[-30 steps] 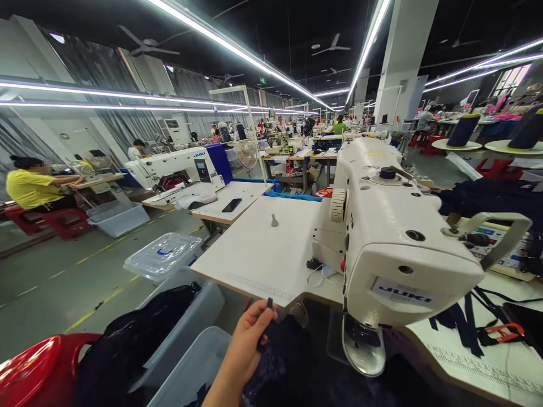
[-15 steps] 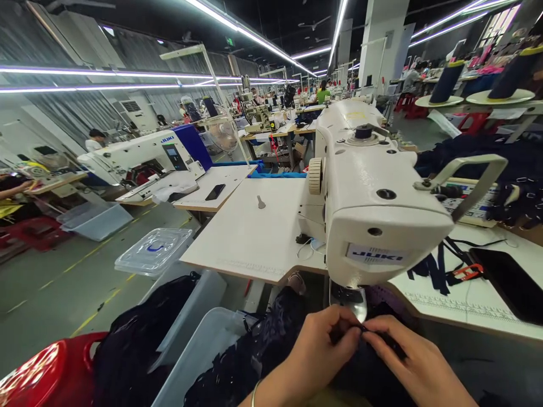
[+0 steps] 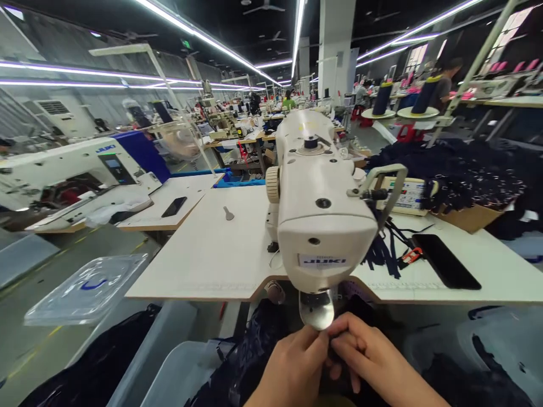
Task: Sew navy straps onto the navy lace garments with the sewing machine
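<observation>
At lower centre, the left hand (image 3: 293, 362) and right hand (image 3: 368, 351) are pinching closed, contents hidden. Drifting into the JUKI sewing machine (image 3: 324, 226) could be risking a nip.

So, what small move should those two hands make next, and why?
Perhaps lift the left hand and right hand slightly toward the sewing machine, keeping them together. Their fingers are bent and close together near the lower edge of the rounded metal plate below its head. Only a judgement: whatever they may hold is hidden.

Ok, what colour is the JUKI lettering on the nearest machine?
The JUKI lettering is dark blue; head view, best.
</observation>
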Motion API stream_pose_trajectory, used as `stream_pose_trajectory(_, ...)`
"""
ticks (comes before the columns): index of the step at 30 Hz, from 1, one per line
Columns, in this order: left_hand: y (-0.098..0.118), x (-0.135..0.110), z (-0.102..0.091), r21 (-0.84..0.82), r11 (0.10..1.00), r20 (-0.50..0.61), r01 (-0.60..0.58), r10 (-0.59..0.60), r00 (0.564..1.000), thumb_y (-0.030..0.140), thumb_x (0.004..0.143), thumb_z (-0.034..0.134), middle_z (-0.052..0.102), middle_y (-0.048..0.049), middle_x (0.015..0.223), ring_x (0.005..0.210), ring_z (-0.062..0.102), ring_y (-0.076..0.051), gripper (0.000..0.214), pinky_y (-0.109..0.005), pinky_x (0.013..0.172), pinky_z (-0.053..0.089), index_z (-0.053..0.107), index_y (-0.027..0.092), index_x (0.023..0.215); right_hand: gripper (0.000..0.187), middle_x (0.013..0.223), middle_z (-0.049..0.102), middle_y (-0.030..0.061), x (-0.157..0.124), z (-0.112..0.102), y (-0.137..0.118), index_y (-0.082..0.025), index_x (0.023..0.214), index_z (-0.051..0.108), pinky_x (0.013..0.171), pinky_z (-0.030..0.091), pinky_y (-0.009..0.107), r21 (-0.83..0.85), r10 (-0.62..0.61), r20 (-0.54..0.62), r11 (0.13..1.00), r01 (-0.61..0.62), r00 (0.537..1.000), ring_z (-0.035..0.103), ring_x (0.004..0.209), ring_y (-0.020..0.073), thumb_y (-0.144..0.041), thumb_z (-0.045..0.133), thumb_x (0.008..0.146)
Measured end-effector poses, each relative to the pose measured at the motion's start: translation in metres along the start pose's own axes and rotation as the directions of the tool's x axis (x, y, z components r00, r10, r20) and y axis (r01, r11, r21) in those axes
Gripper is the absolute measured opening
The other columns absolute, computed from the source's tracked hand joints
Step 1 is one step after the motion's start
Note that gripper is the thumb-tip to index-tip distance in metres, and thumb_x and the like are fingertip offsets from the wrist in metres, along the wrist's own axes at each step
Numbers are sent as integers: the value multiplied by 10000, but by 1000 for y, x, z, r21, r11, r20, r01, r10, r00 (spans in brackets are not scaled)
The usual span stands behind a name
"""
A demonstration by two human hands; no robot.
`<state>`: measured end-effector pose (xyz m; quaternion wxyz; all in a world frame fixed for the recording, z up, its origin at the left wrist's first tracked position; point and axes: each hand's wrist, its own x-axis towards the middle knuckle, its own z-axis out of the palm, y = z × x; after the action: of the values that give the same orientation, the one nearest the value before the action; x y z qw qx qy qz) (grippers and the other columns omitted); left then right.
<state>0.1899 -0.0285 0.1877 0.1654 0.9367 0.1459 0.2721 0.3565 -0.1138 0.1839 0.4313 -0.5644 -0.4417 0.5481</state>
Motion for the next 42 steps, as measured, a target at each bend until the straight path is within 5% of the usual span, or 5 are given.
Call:
stream_pose_trajectory(16, -11, -9, 7, -511, 858, -45, 43, -77, 996, 156, 896, 565, 629, -73, 1070, 758, 639, -122, 87, -226, 730, 518, 564, 220, 837, 344, 704, 502, -61, 2, 3, -4, -219, 918, 455, 423, 376, 151, -102, -37, -42, 994, 32, 998, 508, 487, 63, -533, 335, 991)
stream_pose_trajectory(22, -6, -5, -1, -659, 682, 165, 317, -279, 946, 146, 829, 617, 656, -37, 890, 805, 636, -150, 125, -238, 743, 495, 512, 206, 795, 276, 792, 568, -37, -6, -13, -18, -256, 1073, 549, 651, 463, 223, -318, -203, -128, 936, 154, 971, 569, 723, 125, -500, 513, 951)
stream_pose_trajectory(29, 8, 7, -4, -785, 337, 236, 520, -613, 754, 198, 773, 660, 652, -28, 853, 752, 573, -130, 242, -228, 702, 439, 433, 198, 690, 119, 907, 668, 27, -6, -20, -3, -265, 866, 662, 801, 499, 290, -678, -697, -280, 631, 378, 660, 637, 868, 189, -302, 573, 936)
stream_pose_trajectory(31, 9, 8, -3, -810, 289, 233, 510, -639, 733, 216, 770, 679, 663, -31, 852, 754, 585, -137, 244, -233, 699, 441, 446, 198, 701, 178, 870, 694, 23, -9, -17, 9, -272, 892, 677, 754, 527, 269, -651, -683, -260, 646, 399, 682, 666, 827, 185, -285, 515, 965)
stream_pose_trajectory(42, 17, 5, 16, -777, 516, -15, 360, -587, 809, 89, 782, 659, 734, -3, 879, 824, 693, -145, 170, -220, 762, 515, 548, 204, 721, 40, 894, 647, -12, 4, 15, 36, -295, 908, 642, 706, 570, 170, -320, -529, -429, 847, 424, 732, 690, 814, 143, -292, 665, 875)
